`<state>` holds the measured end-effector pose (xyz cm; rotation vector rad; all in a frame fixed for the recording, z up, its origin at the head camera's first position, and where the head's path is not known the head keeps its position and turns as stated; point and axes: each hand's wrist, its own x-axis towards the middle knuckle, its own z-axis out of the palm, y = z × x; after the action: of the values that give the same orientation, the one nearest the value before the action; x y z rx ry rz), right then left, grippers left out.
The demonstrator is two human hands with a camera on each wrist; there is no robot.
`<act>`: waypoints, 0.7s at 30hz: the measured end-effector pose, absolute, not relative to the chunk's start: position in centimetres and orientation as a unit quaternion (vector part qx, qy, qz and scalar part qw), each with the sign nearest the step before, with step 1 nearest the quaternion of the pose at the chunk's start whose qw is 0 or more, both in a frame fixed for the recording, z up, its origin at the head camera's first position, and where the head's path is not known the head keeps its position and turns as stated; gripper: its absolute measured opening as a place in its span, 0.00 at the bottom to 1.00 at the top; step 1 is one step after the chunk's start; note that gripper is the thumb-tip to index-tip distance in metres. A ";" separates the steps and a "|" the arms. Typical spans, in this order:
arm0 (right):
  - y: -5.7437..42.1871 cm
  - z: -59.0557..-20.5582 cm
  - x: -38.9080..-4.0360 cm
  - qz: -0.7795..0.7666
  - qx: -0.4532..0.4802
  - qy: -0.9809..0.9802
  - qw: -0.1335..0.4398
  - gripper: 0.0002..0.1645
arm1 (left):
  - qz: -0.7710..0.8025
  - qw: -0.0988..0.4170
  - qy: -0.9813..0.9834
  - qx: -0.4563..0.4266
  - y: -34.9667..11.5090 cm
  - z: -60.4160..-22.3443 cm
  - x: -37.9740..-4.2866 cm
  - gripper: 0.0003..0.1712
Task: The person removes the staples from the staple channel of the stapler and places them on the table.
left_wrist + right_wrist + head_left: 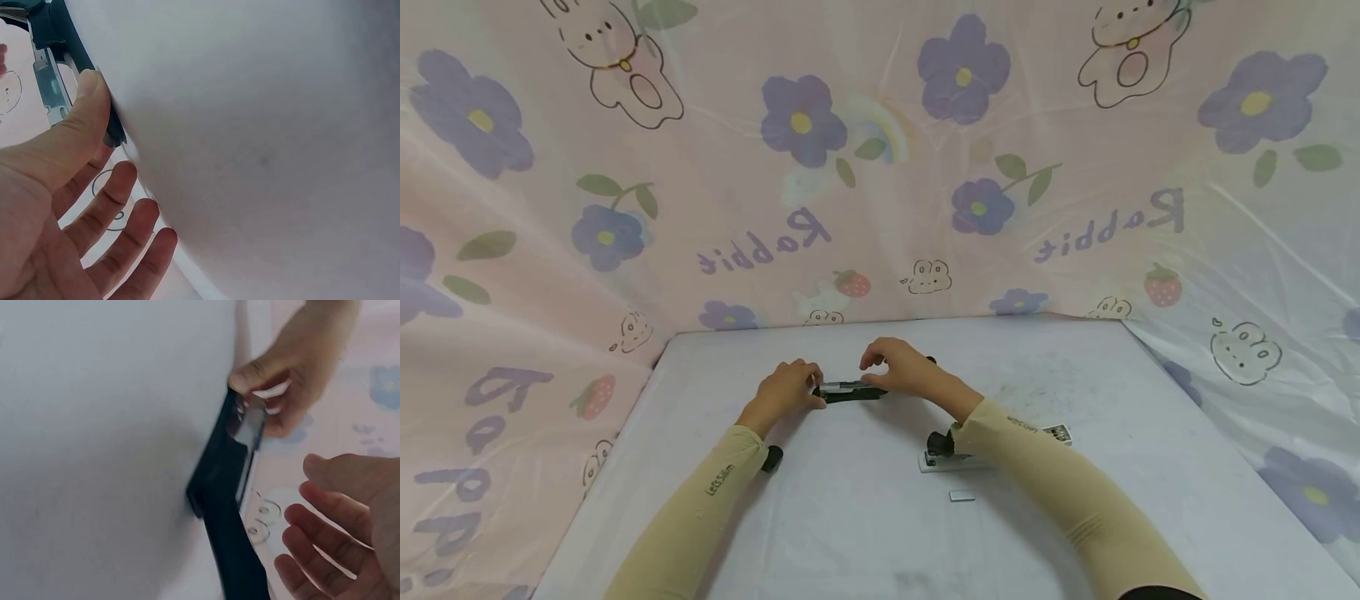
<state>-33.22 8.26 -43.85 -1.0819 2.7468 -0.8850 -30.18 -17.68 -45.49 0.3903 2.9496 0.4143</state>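
Note:
A black stapler [853, 395] lies opened out over the white table, its metal staple channel [53, 84] exposed. My left hand [787, 387] pinches one end of it, with the thumb on the black base and the other fingers spread beside it in the left wrist view. Just past the stapler's other end is my right hand [901, 367]. In the right wrist view its fingers [325, 531] are loosely bent, apart from the stapler, and hold nothing.
A small grey strip [962, 496] lies on the white table [850, 533]. Behind it, a pale flat object [958, 464] is partly hidden by the right sleeve [1060, 483]. A small box with dark print [1058, 433] sits beyond that sleeve. Patterned cloth [880, 167] hangs behind the table.

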 end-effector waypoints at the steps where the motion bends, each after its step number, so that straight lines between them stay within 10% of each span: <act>1: 7.9 -44.0 -33.2 -0.286 -0.352 0.890 0.032 0.10 | 0.138 0.069 0.980 0.128 -17.7 -45.5 -30.2 0.21; 21: 3.9 -45.9 -33.0 -0.236 -0.343 0.907 0.062 0.10 | 0.139 0.058 0.980 0.132 -17.7 -45.5 -30.1 0.21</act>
<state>-32.98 3.93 -45.91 -1.0372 2.7429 -0.7120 -30.12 -17.70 -45.52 0.4015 2.9688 0.4217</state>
